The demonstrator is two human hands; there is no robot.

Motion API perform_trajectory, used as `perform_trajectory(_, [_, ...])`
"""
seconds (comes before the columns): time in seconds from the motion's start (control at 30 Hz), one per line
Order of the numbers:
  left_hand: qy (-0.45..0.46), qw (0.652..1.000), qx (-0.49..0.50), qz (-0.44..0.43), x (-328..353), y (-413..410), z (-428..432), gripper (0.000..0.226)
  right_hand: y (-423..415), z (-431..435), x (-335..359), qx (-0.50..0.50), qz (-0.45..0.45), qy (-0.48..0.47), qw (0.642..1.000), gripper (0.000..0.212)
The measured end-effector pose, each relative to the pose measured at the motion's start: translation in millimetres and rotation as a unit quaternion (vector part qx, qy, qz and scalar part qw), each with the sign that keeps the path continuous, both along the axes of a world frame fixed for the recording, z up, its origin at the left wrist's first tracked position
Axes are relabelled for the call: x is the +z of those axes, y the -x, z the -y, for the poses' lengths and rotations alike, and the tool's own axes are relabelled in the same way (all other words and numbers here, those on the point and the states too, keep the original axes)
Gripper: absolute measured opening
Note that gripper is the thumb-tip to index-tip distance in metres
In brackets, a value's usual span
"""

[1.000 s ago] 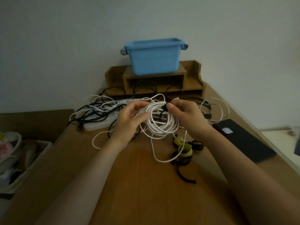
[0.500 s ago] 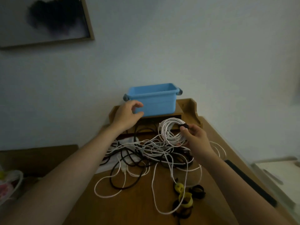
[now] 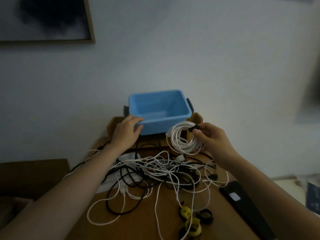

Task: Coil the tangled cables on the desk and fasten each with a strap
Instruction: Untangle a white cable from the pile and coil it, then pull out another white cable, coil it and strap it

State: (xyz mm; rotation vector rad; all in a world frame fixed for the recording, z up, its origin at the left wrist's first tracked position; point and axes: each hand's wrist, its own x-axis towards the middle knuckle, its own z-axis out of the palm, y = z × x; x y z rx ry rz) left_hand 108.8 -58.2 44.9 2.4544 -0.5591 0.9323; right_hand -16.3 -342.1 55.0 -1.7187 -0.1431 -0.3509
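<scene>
Partly hidden by the left hand [image 3: 127, 131] gripping its near corner, the blue plastic bin [image 3: 160, 111] stands beyond tangled cables [image 3: 155, 172]; the right hand [image 3: 210, 137] pinches a coiled white cable [image 3: 181, 139].

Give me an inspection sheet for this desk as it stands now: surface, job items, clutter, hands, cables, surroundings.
Surface: wooden desk, mostly covered by wires.
Job's things: coiled white cable bound by a black strap; spare yellow and black straps at the near edge.
Clutter: flat black device at right.
Grippers: left hand grips the blue bin at its rim; right hand holds the coil up beside the bin.
Cables: tangled pile of white and black cables, uncoiled.
Surroundings: bin sits on a wooden shelf; framed picture on the wall.
</scene>
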Motion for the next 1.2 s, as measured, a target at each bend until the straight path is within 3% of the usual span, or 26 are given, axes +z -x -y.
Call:
perform_trajectory(0.17, [0.004,0.999,-0.042,0.017,-27,11,-1,0.028,-8,-17,38,0.019,0.064,0.019,0.998,0.017])
perform_trajectory(0.33, [0.006,0.997,-0.075,0.030,-44,18,-4,0.028,-47,-44,66,0.038,0.067,0.032,0.996,0.021])
perform_trajectory(0.6, [0.038,0.995,-0.083,0.037,-54,15,-5,0.029,-137,-84,60,0.057,-0.012,0.119,0.991,0.014])
perform_trajectory(0.77, [0.046,0.994,-0.090,0.044,-59,12,-11,0.028,-187,-97,40,0.004,-0.109,0.183,0.977,0.026])
perform_trajectory(0.87, [0.049,0.993,-0.092,0.055,-59,11,-10,0.028,-200,-102,36,-0.019,-0.141,0.209,0.967,0.045])
perform_trajectory(0.93, [0.051,0.993,-0.090,0.065,-56,12,-7,0.029,-194,-104,39,-0.022,-0.123,0.262,0.957,0.052])
perform_trajectory(1.07, [0.057,0.993,-0.081,0.070,-50,13,-4,0.029,-179,-98,50,-0.010,-0.027,0.448,0.893,0.043])
perform_trajectory(1.2, [0.058,0.995,-0.068,0.053,-34,10,-5,0.030,-159,-85,63,0.012,0.048,0.462,0.885,0.028])
